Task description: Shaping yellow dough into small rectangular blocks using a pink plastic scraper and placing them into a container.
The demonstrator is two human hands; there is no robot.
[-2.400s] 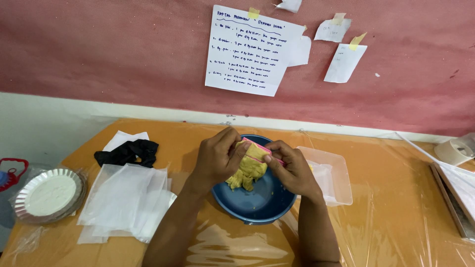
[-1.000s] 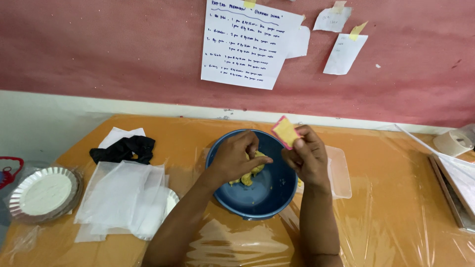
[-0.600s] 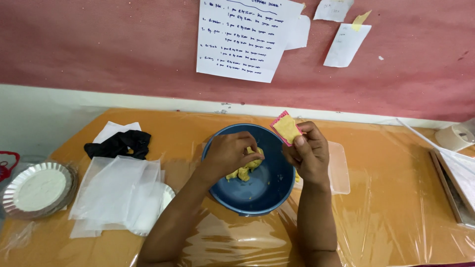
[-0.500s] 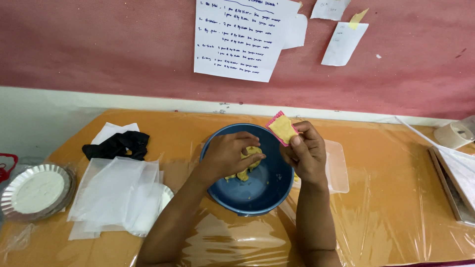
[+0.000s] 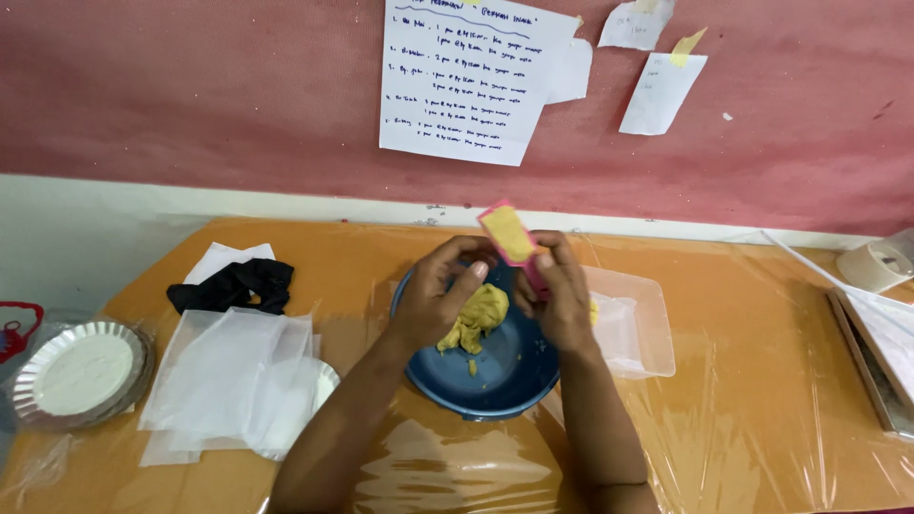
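A blue bowl [image 5: 495, 385] sits in the middle of the orange table, with a lump of yellow dough [image 5: 476, 319] inside it. My right hand [image 5: 557, 295] is over the bowl's right rim and grips a pink scraper [image 5: 511, 238] smeared with yellow dough, its blade tilted up. My left hand [image 5: 440, 295] hovers over the bowl's left side, fingers curled and reaching toward the scraper blade; it holds nothing that I can see.
A clear plastic tray [image 5: 633, 324] lies right of the bowl. Stacked translucent sheets [image 5: 233, 381], a black cloth [image 5: 233, 284] and a foil pan of white powder [image 5: 81, 366] lie to the left. A tape roll [image 5: 876, 266] and flat boards [image 5: 881, 352] are at the right edge. Paper notes [image 5: 471, 81] hang on the red wall.
My left hand has lifted off the dough and moved up toward the scraper. My right hand still holds the scraper upright above the bowl's rim.
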